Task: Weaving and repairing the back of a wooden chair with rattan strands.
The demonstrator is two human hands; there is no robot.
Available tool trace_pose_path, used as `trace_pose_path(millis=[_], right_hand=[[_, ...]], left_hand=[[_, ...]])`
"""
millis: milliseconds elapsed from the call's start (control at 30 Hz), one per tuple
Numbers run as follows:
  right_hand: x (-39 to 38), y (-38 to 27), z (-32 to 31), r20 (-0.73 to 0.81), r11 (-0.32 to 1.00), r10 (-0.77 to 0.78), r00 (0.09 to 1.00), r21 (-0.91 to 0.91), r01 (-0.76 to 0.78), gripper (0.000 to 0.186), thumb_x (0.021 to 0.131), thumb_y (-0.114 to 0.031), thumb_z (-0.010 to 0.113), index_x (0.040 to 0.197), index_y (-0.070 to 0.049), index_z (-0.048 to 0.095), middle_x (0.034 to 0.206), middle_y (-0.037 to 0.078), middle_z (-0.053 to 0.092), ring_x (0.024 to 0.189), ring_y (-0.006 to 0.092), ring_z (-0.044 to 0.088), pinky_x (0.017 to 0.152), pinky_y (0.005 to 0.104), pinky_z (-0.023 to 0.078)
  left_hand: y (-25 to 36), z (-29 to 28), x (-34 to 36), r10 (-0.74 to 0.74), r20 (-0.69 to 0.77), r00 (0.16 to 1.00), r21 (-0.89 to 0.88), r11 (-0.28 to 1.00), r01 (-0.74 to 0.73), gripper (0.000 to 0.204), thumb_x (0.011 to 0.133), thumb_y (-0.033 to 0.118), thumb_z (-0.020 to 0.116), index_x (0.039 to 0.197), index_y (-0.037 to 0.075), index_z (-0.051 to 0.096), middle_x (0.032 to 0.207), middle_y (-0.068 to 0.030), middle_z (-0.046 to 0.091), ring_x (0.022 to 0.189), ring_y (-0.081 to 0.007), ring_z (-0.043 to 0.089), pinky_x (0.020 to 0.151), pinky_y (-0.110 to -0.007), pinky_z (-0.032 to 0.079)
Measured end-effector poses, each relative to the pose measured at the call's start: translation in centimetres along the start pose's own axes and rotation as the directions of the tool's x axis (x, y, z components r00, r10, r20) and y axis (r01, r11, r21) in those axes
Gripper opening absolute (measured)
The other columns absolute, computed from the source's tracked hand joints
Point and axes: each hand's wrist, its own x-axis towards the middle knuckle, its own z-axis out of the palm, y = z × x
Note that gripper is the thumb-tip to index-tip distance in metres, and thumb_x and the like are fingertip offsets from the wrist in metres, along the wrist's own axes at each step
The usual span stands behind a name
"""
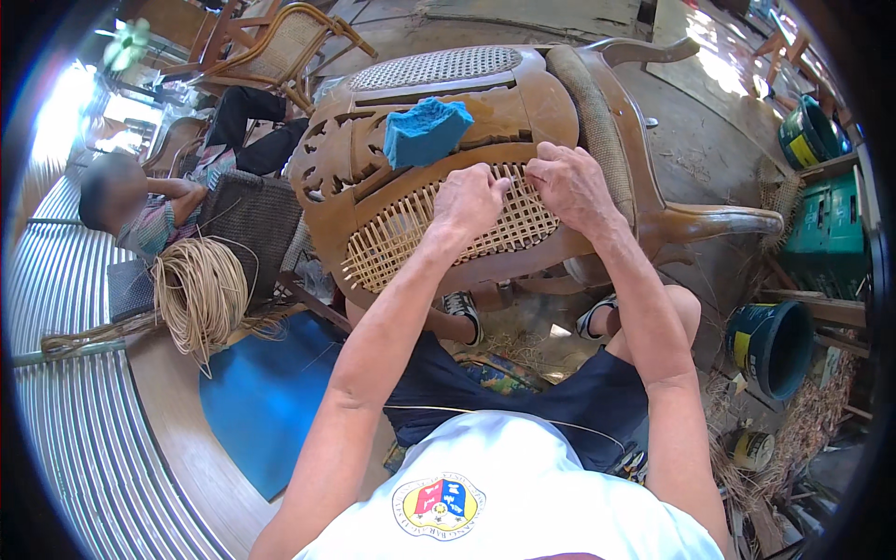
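Note:
A brown wooden chair (551,98) lies tipped in front of me, its carved back toward the left. Pale cane weave (390,239) fills the near panel, with strand ends sticking out at its left end. Over the middle of this weave is my left hand (469,201), fingers closed. My right hand (575,190) is closed in a pinch at the panel's right end, by the wooden frame. Whatever is between the fingers of either hand is hidden. A crumpled blue cloth (425,133) rests on the chair back, just beyond my left hand.
A thin cane strand (448,408) crosses my lap. At left, a coil of cane (201,289) hangs beside a dark woven chair (245,219), near a seated person (154,201). Dark buckets (773,347) and a green crate (826,229) stand at right, with fibre scraps around them.

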Motion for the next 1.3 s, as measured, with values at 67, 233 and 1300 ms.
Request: trace_pose_path(millis=[67, 233, 1300], right_hand=[[0.1, -0.2, -0.6, -0.019, 0.998, 0.041, 0.999, 0.049, -0.04, 0.013, 0.087, -0.018, 0.074, 0.094, -0.008, 0.075, 0.088, 0.009, 0.064, 0.091, 0.028, 0.064, 0.082, 0.0394, 0.05], [1.1, -2.1, -1.5, -0.224, 1.0, -0.009, 0.975, -0.011, 0.007, 0.031, 0.092, -0.027, 0.071, 0.116, -0.007, 0.072, 0.103, 0.013, 0.07, 0.099, 0.0338, 0.067, 0.089, 0.045, 0.053], [1.9, 0.1, 0.7, 0.096, 0.836, 0.279, 0.955, 0.464, -0.291, 0.017, 0.081, -0.014, 0.076, 0.088, 0.002, 0.076, 0.092, 0.011, 0.062, 0.091, 0.0253, 0.063, 0.085, 0.0372, 0.051]], left_hand=[[0.0, -0.1, -0.1, -0.005, -0.02, 1.0, 0.008, 1.0, 0.005, 0.034, 0.096, 0.035, 0.067, 0.094, 0.001, 0.071, 0.093, -0.0238, 0.073, 0.093, -0.0391, 0.071, 0.085, -0.048, 0.053], [-1.5, -4.2, -3.9, -0.049, -0.131, 0.99, 0.105, 0.992, 0.063, 0.035, 0.093, 0.035, 0.07, 0.088, 0.001, 0.071, 0.082, -0.0201, 0.072, 0.078, -0.0361, 0.071, 0.074, -0.045, 0.053], [1.9, -4.7, 0.1, 0.039, 0.225, 0.973, 0.373, 0.92, -0.123, 0.031, 0.096, 0.021, 0.057, 0.121, 0.021, 0.075, 0.113, -0.0116, 0.076, 0.106, -0.0315, 0.072, 0.094, -0.045, 0.056]])
